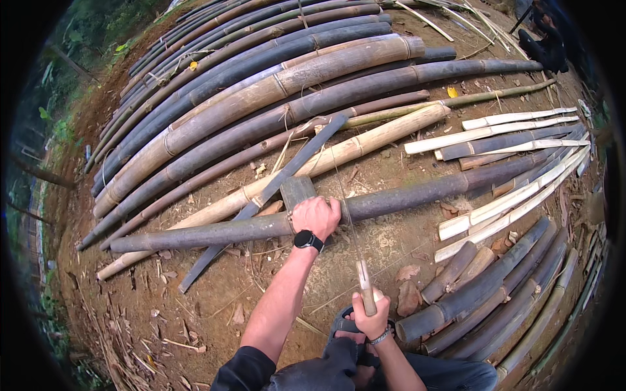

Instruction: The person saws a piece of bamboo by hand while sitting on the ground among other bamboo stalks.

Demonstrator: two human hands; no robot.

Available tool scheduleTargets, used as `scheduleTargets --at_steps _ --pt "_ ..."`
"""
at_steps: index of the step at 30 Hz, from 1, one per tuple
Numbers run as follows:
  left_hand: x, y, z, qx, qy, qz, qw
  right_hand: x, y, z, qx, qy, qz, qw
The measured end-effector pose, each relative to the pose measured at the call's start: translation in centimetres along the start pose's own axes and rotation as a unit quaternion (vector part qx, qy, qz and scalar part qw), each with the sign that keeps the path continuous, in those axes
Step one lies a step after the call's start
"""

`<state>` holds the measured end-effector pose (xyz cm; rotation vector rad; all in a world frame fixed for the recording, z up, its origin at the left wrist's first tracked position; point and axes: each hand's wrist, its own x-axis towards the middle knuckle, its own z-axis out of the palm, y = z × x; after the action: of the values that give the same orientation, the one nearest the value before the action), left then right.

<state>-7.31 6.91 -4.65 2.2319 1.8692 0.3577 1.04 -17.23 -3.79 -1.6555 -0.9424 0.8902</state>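
Note:
A long dark bamboo pole [404, 197] lies across the ground in front of me. My left hand [317, 215], with a black watch on its wrist, is closed over the pole and presses on it. In my right hand [372, 313], nearer my body, is the wooden handle of a handsaw [364, 275]. The saw's thin blade runs away from me across the pole, just right of my left hand. Under the pole beside my left hand sits a short dark wood block [297, 189]. A flat grey slat [300, 160] and a pale bamboo pole [372, 141] cross beneath it too.
Many long bamboo poles [261, 91] lie side by side at the back. Pale split strips [495, 133] spread at the right, with shorter cut bamboo pieces [476, 309] nearer. My sandalled foot [344, 323] is by the saw handle. Another person [546, 39] is at the far right.

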Motion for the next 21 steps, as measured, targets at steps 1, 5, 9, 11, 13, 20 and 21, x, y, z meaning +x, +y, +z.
scheduleTargets --at_steps 1,5,9,11,13,20,21 --pt "0.3 0.1 -0.5 0.003 -0.026 -0.012 1.000 0.9 0.1 0.3 -0.031 0.000 -0.038 0.999" --pt "-0.6 -1.0 0.6 -0.018 0.042 0.017 0.999 1.8 -0.7 -1.4 -0.045 -0.036 -0.010 0.998" --pt "-0.5 -0.5 0.8 -0.005 0.042 0.023 0.999 -1.0 0.0 -1.6 -0.031 -0.020 -0.044 0.998" --pt "-0.5 -0.4 0.9 -0.011 0.046 0.024 0.999 0.9 0.1 -1.0 -0.008 -0.022 -0.012 1.000" --pt "-0.4 -0.7 0.8 -0.021 0.038 0.018 0.999 3.3 0.2 -0.2 -0.020 -0.016 -0.015 1.000" --pt "-0.2 -0.7 0.7 -0.008 0.031 0.022 0.999 -0.5 2.1 0.1 -0.002 0.003 -0.046 0.999" --pt "-0.4 -0.9 0.6 -0.010 0.041 0.028 0.999 0.4 1.5 0.6 -0.025 0.008 -0.077 0.997"
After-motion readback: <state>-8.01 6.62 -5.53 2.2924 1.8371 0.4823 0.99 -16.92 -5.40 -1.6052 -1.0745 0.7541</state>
